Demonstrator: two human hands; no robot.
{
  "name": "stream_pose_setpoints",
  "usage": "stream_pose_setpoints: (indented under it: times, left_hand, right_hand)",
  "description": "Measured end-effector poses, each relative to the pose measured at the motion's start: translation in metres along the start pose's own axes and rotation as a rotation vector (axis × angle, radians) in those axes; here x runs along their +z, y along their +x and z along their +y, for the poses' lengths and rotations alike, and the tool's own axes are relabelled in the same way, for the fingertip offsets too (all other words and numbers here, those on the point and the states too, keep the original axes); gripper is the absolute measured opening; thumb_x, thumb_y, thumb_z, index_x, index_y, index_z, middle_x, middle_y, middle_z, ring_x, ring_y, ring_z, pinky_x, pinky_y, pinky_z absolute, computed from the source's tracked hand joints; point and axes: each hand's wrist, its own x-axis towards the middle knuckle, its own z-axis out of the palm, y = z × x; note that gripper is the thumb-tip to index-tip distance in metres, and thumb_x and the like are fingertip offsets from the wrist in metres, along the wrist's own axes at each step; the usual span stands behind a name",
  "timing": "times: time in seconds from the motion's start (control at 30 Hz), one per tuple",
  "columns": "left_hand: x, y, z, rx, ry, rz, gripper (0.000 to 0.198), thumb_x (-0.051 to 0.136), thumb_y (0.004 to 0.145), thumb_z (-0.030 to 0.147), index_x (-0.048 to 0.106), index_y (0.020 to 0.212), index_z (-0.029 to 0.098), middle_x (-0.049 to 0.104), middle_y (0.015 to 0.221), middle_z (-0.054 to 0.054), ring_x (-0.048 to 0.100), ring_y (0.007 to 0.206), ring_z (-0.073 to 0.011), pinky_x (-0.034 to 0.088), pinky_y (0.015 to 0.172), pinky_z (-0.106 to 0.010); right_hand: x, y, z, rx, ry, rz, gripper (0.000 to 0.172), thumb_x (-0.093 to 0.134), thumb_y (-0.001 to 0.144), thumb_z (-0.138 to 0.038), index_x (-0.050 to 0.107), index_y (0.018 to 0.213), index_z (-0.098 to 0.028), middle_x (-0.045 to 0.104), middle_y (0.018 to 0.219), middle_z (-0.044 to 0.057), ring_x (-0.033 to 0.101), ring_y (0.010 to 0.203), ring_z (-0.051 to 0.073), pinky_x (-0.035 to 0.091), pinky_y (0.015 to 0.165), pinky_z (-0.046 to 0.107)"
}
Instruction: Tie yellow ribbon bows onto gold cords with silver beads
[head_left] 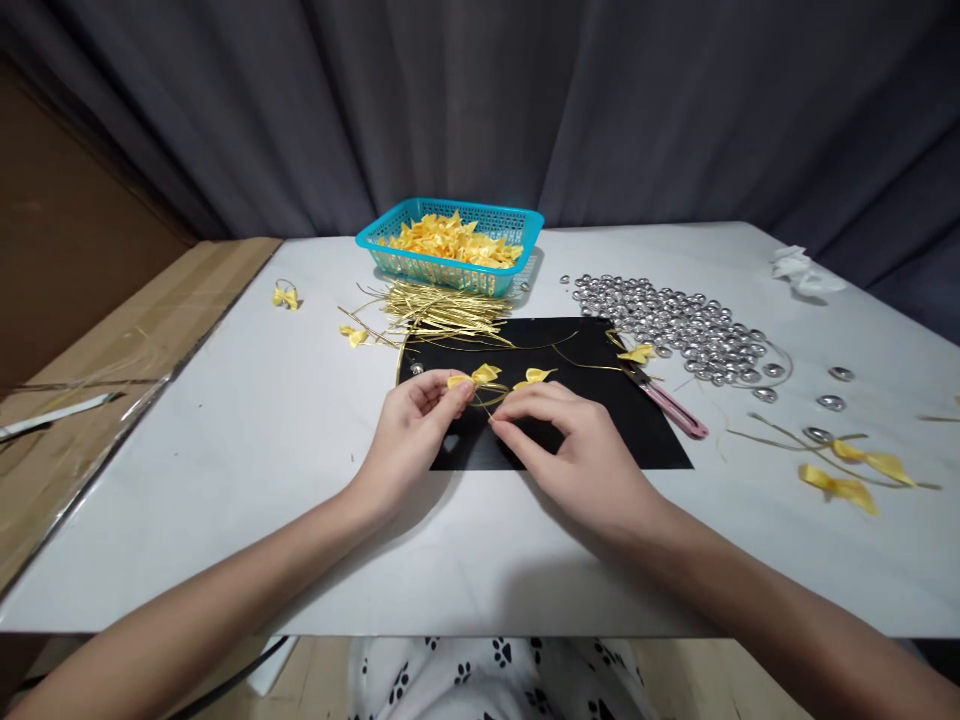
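Observation:
Over a black mat [637,430], my left hand [416,425] pinches a yellow ribbon bow [486,375] between thumb and finger. My right hand [566,440] is closed at the fingertips on the end of a thin gold wire [486,407] that runs from the bow. Another yellow bow [534,377] shows just behind the right fingers. Beyond the hands lies a bundle of gold wires [446,310]. A pink-handled cutter [675,410] rests at the mat's right edge, beside a yellow bow [637,354].
A blue basket [531,235] of yellow ribbon pieces stands at the back. Many silver beads [675,320] are spread at the right, with loose bows [840,488] nearer. White tissue [806,272] lies back right; cardboard [172,310] covers the left edge. One bow [285,295] sits back left.

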Motion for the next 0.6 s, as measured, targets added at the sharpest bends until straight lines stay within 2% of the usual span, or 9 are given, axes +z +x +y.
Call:
stream_pose_setpoints:
  times: [0.07,0.1,0.2,0.27,0.33,0.43,0.53,0.6]
  left_hand:
    - [0.000,0.001,0.000,0.011,-0.005,0.025,0.013,0.067,0.074,0.027,0.062,0.070,0.016,0.058,0.069,0.001,0.049,0.066,-0.0112,0.040,0.065,-0.023]
    - [0.000,0.002,0.000,0.019,-0.009,0.038,0.013,0.067,0.074,0.028,0.062,0.072,0.016,0.058,0.070,0.001,0.050,0.066,-0.0113,0.040,0.066,-0.023]
    - [-0.002,0.003,0.000,0.034,-0.003,0.065,0.014,0.068,0.073,0.029,0.063,0.074,0.016,0.059,0.072,0.000,0.050,0.067,-0.0114,0.040,0.067,-0.023]
    - [-0.003,0.004,0.000,0.038,0.015,0.069,0.016,0.068,0.072,0.030,0.063,0.074,0.016,0.059,0.070,0.001,0.051,0.066,-0.0116,0.040,0.066,-0.024]
    - [-0.004,0.005,0.001,0.044,0.034,0.061,0.017,0.069,0.072,0.031,0.062,0.075,0.016,0.058,0.068,0.001,0.051,0.066,-0.0119,0.040,0.066,-0.024]
    - [-0.004,0.005,0.001,0.047,0.069,0.027,0.018,0.068,0.073,0.032,0.062,0.077,0.015,0.059,0.070,0.001,0.051,0.067,-0.0120,0.040,0.067,-0.024]
    - [-0.003,0.004,0.001,0.034,0.126,-0.041,0.017,0.065,0.076,0.031,0.061,0.078,0.015,0.059,0.074,0.000,0.052,0.069,-0.0121,0.040,0.066,-0.024]
    - [-0.002,0.002,0.000,0.017,0.185,-0.128,0.016,0.062,0.079,0.031,0.060,0.078,0.015,0.057,0.072,0.000,0.050,0.065,-0.0118,0.037,0.061,-0.024]
  right_hand:
    - [0.001,-0.001,-0.001,-0.031,-0.086,0.037,0.013,0.057,0.080,-0.014,0.064,0.070,-0.018,0.068,0.079,0.005,0.057,0.083,0.020,0.043,0.077,0.035]
    - [0.002,-0.002,-0.001,-0.006,-0.090,0.033,0.013,0.057,0.080,-0.016,0.064,0.070,-0.018,0.067,0.075,0.005,0.056,0.078,0.019,0.043,0.072,0.033]
    - [0.002,-0.002,-0.002,0.174,0.103,-0.090,0.013,0.054,0.083,-0.024,0.061,0.075,-0.017,0.061,0.065,0.003,0.050,0.058,0.013,0.038,0.054,0.026]
    - [-0.001,0.001,0.000,0.222,0.216,-0.138,0.016,0.051,0.084,-0.029,0.058,0.077,-0.017,0.056,0.063,0.001,0.046,0.052,0.010,0.034,0.048,0.023]
    - [-0.007,0.003,0.004,0.126,0.140,-0.107,0.015,0.051,0.085,-0.028,0.057,0.077,-0.016,0.052,0.061,-0.001,0.043,0.051,0.009,0.032,0.048,0.022]
    - [-0.019,0.008,0.010,-0.148,-0.143,-0.076,0.012,0.050,0.086,-0.021,0.058,0.078,-0.016,0.050,0.062,-0.001,0.042,0.054,0.009,0.031,0.052,0.023]
    - [-0.030,0.011,0.011,-0.342,-0.286,-0.136,0.013,0.047,0.089,-0.019,0.059,0.085,-0.016,0.056,0.074,0.003,0.048,0.063,0.011,0.035,0.059,0.024]
    - [-0.034,0.011,0.010,-0.396,-0.328,-0.179,0.015,0.045,0.091,-0.021,0.059,0.089,-0.017,0.059,0.081,0.005,0.051,0.067,0.012,0.035,0.060,0.025]
